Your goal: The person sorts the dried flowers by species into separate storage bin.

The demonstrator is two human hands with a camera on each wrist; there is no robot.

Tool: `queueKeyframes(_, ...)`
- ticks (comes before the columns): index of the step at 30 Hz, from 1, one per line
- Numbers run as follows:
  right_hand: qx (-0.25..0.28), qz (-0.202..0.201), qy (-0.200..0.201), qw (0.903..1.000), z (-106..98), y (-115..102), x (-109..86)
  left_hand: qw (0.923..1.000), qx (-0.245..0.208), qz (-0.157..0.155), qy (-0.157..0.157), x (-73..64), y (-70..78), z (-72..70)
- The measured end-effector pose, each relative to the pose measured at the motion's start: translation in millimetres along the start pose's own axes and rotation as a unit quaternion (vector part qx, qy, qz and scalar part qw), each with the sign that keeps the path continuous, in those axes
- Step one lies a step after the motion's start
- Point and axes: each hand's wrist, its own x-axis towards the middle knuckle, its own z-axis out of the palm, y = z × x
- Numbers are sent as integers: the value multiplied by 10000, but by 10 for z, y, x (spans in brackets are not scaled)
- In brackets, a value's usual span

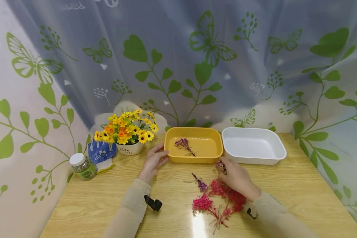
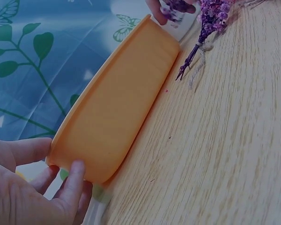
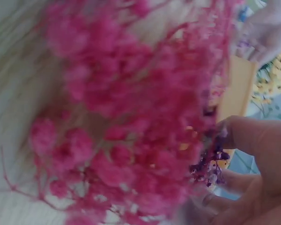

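Note:
At the front left corner of the yellow tray [image 1: 193, 160] is my left hand [image 1: 152, 162], its fingers and thumb holding the rim and wall. One small bunch of dried purple flowers [image 1: 182, 143] lies inside that tray. My right hand [image 1: 236, 177] pinches another dark purple dried bunch [image 1: 221, 167] just in front of the gap between the trays. A third purple bunch [image 1: 201, 184], tied with twine, lies on the table. Beneath the right hand are several bunches of dried pink-red flowers [image 1: 203, 203], which fill much of the right wrist view, blurred.
A white tray [image 1: 254, 160] stands right of the yellow one. To the left are a pot of yellow artificial flowers [image 1: 129, 149], a blue patterned glove [image 1: 101, 152] and a white-lidded jar [image 1: 84, 168]. A printed curtain [image 1: 178, 66] hangs behind the wooden table [image 1: 86, 205].

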Motion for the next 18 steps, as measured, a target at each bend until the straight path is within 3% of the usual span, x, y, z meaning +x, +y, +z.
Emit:
queueKeyframes(5, 863, -152, 58, 9961, -97, 49, 9, 10000, 11, -7, -3, 6, 6, -5)
queueKeyframes(8, 1458, -13, -93, 9893, -161, 69, -12, 10000, -7, -6, -10, 8, 8, -5)
queueKeyframes(15, 2125, 27, -176, 9770, -266, 122, -42, 10000, -31, 18, -49, 7, 4, -7)
queueKeyframes(18, 2840, 113, -432, 9578, -320, 130, -39, 10000, -19, 19, -50, 4, 0, -7)
